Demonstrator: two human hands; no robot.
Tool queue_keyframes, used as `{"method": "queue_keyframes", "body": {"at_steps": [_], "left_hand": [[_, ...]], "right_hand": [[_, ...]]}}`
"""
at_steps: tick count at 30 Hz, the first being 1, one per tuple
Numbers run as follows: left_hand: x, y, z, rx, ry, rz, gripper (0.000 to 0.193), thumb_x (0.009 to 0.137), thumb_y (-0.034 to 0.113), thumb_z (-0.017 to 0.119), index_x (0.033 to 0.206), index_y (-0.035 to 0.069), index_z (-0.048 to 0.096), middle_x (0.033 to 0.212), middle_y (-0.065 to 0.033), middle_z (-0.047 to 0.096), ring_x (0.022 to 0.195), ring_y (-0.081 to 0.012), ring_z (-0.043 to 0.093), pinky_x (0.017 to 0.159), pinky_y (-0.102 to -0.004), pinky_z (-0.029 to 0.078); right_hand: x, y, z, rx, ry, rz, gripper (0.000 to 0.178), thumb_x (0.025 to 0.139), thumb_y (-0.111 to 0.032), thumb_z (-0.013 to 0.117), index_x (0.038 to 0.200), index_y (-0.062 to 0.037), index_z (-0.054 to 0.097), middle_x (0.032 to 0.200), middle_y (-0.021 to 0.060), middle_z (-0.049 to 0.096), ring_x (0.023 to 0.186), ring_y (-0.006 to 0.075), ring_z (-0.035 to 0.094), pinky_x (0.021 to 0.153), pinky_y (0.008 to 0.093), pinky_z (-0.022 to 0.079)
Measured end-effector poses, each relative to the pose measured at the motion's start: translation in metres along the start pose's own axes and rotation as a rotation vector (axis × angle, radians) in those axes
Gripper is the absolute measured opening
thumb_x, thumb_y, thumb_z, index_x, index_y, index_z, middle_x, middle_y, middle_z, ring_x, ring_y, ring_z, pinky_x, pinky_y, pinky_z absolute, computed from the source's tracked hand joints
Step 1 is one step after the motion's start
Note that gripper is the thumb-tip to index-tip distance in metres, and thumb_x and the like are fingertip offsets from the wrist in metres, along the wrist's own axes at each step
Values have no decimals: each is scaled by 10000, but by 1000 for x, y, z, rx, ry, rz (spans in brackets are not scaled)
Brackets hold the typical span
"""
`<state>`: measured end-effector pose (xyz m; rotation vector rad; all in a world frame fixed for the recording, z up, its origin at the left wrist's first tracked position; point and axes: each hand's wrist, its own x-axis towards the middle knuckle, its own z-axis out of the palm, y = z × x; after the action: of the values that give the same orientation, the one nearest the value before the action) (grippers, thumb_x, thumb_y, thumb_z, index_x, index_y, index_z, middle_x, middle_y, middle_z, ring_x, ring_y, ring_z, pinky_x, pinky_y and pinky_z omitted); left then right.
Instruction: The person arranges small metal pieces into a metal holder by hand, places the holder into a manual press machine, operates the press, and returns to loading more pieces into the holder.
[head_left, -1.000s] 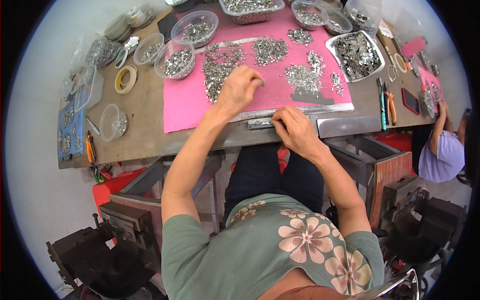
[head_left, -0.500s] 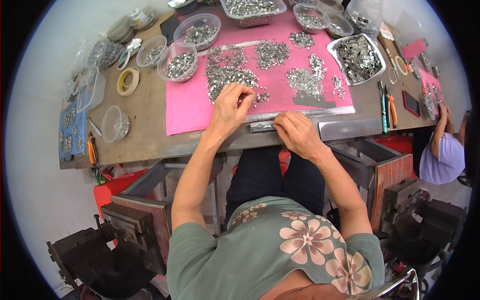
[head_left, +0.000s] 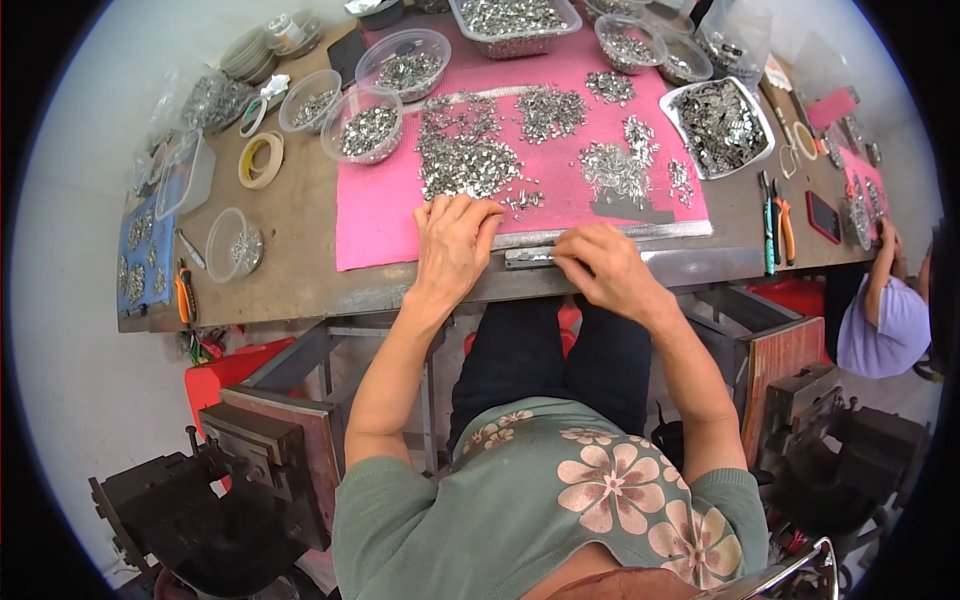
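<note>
A short grey metal bar (head_left: 528,259), with small bright parts along its top, lies at the front edge of the pink mat (head_left: 385,225). My right hand (head_left: 607,266) is closed over the bar's right end, thumb and fingers pinched on it. To the left, my left hand (head_left: 455,245) hovers at the mat's near edge with bent fingertips pressed together; whatever they hold is too small or hidden. Just beyond it spreads a heap of small shiny metal pieces (head_left: 470,165). Loose pieces (head_left: 523,200) lie between that heap and the bar.
Clear tubs of metal parts (head_left: 368,130) stand along the back, with a white tray (head_left: 720,130) of flat pieces at the right. Pliers (head_left: 786,222) and a phone (head_left: 823,217) lie at the right, tape (head_left: 261,161) at the left. Another person (head_left: 885,320) sits far right.
My left hand has drawn back from the heap toward the mat's front edge. My right hand stays at the bar. The view has shifted slightly.
</note>
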<state>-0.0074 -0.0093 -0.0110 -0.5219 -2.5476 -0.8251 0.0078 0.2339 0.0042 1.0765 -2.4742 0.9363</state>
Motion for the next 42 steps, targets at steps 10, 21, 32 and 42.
{"method": "queue_keyframes", "body": {"at_steps": [10, 21, 32, 42], "left_hand": [[3, -7, 0, 15, -84, 84, 83, 847, 123, 759, 927, 117, 738, 862, -16, 623, 888, -212, 580, 885, -395, 362], [8, -6, 1, 70, -119, 152, 97, 844, 70, 727, 933, 82, 689, 885, -59, 609, 895, -259, 574, 867, -403, 402], [2, 13, -4, -125, -158, 96, 92, 881, 28, 685, 966, 45, 653, 897, -91, 633, 876, -285, 597, 812, -404, 455], [-25, 46, 23, -499, -12, -16, 119, 870, -47, 646, 971, -1, 603, 984, -147, 642, 890, -332, 594, 812, -411, 472]], "right_hand": [[40, 27, 23, -121, -6, 183, 126, 860, -117, 723, 925, -28, 662, 830, 119, 620, 864, 331, 618, 793, 443, 472], [21, 36, 1, -121, -26, 172, 82, 862, -103, 725, 913, -46, 697, 812, 96, 614, 824, 294, 627, 784, 408, 472], [18, 40, -2, -86, -56, 124, 75, 862, -47, 696, 919, -16, 660, 823, 124, 621, 817, 319, 629, 751, 434, 491], [-10, -5, 6, 202, 138, 206, 122, 847, 13, 706, 931, 2, 619, 903, 124, 632, 856, 326, 620, 782, 416, 468]]}}
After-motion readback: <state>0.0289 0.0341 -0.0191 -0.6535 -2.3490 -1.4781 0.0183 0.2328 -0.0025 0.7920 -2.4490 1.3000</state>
